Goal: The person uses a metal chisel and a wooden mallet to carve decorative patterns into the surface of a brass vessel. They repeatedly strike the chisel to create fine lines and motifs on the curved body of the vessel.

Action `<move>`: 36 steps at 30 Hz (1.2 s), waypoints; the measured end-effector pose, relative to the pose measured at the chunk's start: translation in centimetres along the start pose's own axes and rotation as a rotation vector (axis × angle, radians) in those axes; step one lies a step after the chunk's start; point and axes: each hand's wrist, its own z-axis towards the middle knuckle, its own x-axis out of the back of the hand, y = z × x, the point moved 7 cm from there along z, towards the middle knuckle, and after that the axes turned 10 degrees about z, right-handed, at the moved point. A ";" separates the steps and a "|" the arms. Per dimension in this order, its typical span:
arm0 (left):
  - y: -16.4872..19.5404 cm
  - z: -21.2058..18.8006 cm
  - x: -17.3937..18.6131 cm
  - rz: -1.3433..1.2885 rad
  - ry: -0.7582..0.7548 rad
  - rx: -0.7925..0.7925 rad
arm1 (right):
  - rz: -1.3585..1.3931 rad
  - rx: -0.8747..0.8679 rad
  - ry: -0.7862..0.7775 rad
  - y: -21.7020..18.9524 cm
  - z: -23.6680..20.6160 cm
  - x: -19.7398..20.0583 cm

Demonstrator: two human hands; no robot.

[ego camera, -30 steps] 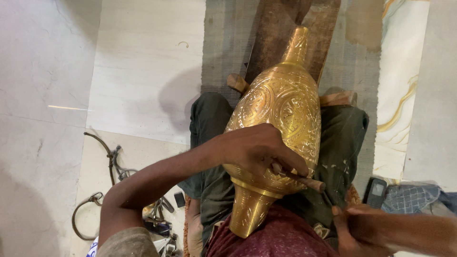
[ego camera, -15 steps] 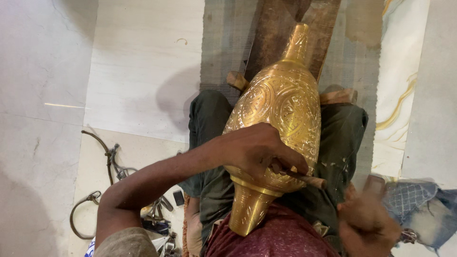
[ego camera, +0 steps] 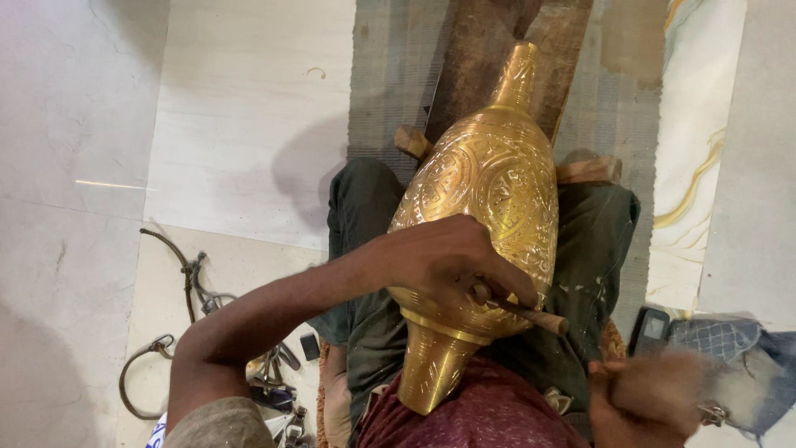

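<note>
Across the person's lap at frame centre lies a large engraved golden brass vase (ego camera: 485, 207), neck toward the top. It looks heavy, rigid and slick, best steadied around its wide belly. Left hand (ego camera: 448, 261) rests on it, fingers curled tight around a thin wooden-handled chisel (ego camera: 526, 314). Right hand (ego camera: 655, 398), lower right, is blurred; its grip cannot be told.

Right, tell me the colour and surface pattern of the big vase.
Golden brass vase, engraved all over with round medallions and fine lines; seen in the head view.
</note>
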 end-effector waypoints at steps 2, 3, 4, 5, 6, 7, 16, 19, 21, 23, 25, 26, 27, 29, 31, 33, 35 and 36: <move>0.2 0.0 -0.1 -0.005 -0.015 0.004 | 0.018 -0.056 0.009 -0.1 0.4 0.0; 0.1 -0.1 -0.1 0.002 -0.021 0.025 | 0.259 -0.103 0.121 0.2 0.4 0.4; 0.0 -0.1 -0.1 0.016 -0.022 0.049 | 0.503 -0.142 0.228 0.9 0.5 0.7; -0.1 -0.1 -0.1 0.022 -0.018 0.076 | 0.300 0.016 0.156 0.0 1.0 1.0; 0.1 -0.2 -0.2 0.018 -0.022 0.060 | 0.092 0.164 0.083 -0.8 1.1 1.1; 0.2 -0.2 -0.2 0.021 -0.025 0.040 | -0.116 0.316 0.011 -1.3 1.0 0.9; 0.3 0.0 0.2 -0.002 0.042 -0.084 | 0.344 0.281 0.145 1.5 0.6 0.9; -0.3 0.1 -0.2 -0.006 -0.012 0.015 | 0.522 0.063 0.143 0.2 0.8 0.7; -0.3 0.1 -0.1 -0.012 -0.026 0.024 | 0.026 0.115 0.042 -2.3 1.2 0.4; 0.3 -0.2 0.3 -0.051 0.004 -0.046 | 0.097 0.070 0.067 -3.0 1.5 0.7; 0.0 -0.3 0.4 -0.017 -0.001 0.003 | 0.732 -0.050 0.203 -1.8 1.9 0.8; -0.1 -0.4 0.3 -0.009 -0.003 0.031 | 0.356 0.017 0.133 -2.3 2.0 0.7; 0.0 -0.4 0.2 -0.012 -0.009 0.024 | -0.018 0.084 0.061 -2.5 2.0 0.9; 0.0 -0.2 0.0 -0.002 -0.017 0.009 | -0.320 0.153 0.001 -1.6 2.0 0.7; 0.2 -0.1 0.2 -0.012 0.030 -0.059 | -0.175 0.137 0.037 0.3 1.5 0.7; -0.1 0.0 0.1 -0.016 0.033 -0.048 | -0.026 0.139 0.056 1.9 1.2 0.6; -0.6 0.0 -0.4 0.000 -0.031 0.028 | 0.054 0.143 0.059 3.0 1.0 0.3; -0.5 0.0 -0.2 -0.011 -0.008 0.004 | 0.079 0.134 0.058 3.4 0.9 0.3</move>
